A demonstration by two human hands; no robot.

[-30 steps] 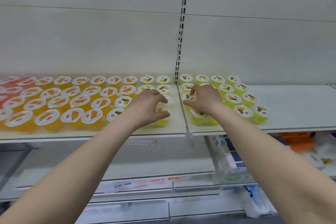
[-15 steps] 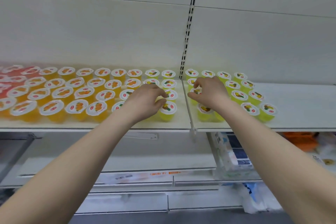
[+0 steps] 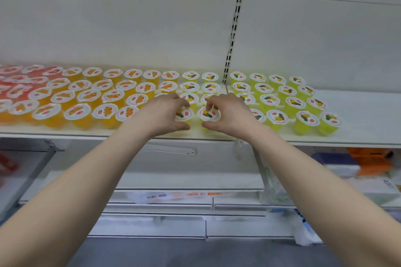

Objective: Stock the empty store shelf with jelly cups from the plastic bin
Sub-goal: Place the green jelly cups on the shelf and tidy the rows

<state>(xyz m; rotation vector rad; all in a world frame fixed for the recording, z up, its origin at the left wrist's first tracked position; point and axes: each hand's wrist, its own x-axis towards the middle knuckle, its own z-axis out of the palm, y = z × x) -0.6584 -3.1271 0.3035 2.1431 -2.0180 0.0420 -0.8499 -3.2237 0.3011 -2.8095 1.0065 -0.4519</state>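
**Hands on two front-row jelly cups**

Left hand (image 3: 165,112) curls round the left yellow cup (image 3: 184,114), thumb at the near side and fingers over the far rim of the lid. Right hand (image 3: 231,112) holds the right yellow cup (image 3: 210,114) the same way. Both cups stand upright, just beside each other, in the front row of the shelf (image 3: 368,115), near its front edge. Behind them more yellow cups (image 3: 191,87) run back to the wall. Orange cups (image 3: 112,95) fill the rows to the left, with red cups (image 3: 13,81) at the far left, and yellow-green cups (image 3: 293,102) stand in rows to the right. A slotted upright (image 3: 235,28) rises behind the shelf. Blurred packaged goods (image 3: 368,160) sit on a lower level at the right.
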